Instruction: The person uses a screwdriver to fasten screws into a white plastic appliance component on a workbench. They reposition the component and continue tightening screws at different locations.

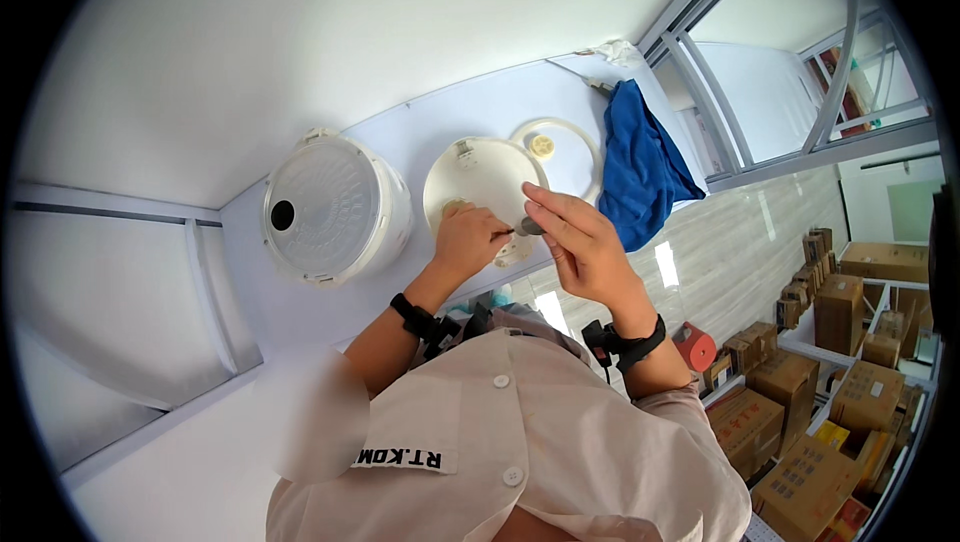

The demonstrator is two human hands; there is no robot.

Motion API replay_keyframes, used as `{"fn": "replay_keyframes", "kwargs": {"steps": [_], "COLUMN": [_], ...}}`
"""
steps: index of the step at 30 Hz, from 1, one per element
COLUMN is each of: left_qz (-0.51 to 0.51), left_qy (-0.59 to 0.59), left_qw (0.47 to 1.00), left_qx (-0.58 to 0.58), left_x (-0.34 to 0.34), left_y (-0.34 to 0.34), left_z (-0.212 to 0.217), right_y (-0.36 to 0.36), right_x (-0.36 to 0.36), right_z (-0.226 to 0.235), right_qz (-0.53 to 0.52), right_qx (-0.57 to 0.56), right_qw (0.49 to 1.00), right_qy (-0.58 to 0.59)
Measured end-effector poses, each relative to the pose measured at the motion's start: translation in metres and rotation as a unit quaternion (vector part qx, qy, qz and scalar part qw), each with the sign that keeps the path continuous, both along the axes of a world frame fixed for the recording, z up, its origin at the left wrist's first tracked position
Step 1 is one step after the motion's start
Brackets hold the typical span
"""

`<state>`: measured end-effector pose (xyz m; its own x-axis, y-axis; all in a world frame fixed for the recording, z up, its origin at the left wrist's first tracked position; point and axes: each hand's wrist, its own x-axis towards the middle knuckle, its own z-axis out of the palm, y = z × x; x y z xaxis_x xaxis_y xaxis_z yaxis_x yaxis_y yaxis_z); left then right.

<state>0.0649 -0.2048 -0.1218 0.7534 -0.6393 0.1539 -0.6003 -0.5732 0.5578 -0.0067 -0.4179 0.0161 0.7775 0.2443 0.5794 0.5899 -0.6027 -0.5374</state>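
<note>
A round white lid-like disc [490,164] lies on the table in front of me, with fittings at its rim. My left hand [468,245] is closed over its near part, fingertips pinched around something small and dark that I cannot make out. Beside it my right hand [585,247] is closed on a small grey rounded part [534,227], held by thumb and fingers above the disc's near right edge. The two sets of fingertips nearly meet. Behind the disc are a white ring [597,157] and, within it, a small cream round cap [541,147].
To the left stands a white round tub [335,207] with a translucent lid and a dark round hole. A blue cloth [645,167] hangs over the table's right edge. Cardboard boxes [785,382] and a red roll [696,347] are on the floor and shelves at right.
</note>
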Motion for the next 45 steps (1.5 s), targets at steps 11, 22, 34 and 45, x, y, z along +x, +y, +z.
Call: {"fn": "replay_keyframes", "kwargs": {"steps": [11,22,34,45], "left_qz": [0.016,0.029,0.041,0.065], "left_qy": [-0.009,-0.04,-0.028,0.029], "left_qw": [0.999,0.999,0.999,0.997], "left_qx": [0.033,0.021,0.017,0.013], "left_x": [-0.006,-0.011,-0.012,-0.013], "left_y": [-0.007,-0.01,-0.012,-0.014], "left_z": [0.001,0.0,0.001,0.007], "right_y": [-0.001,0.01,0.014,0.025], "right_x": [-0.023,-0.031,-0.038,-0.03], "right_z": [0.002,0.022,0.031,0.048], "right_qz": [-0.205,-0.104,-0.056,-0.178], "right_qx": [-0.148,-0.124,-0.076,-0.179], "right_qw": [0.966,0.98,0.988,0.957], "right_qy": [0.05,0.111,0.126,0.143]}}
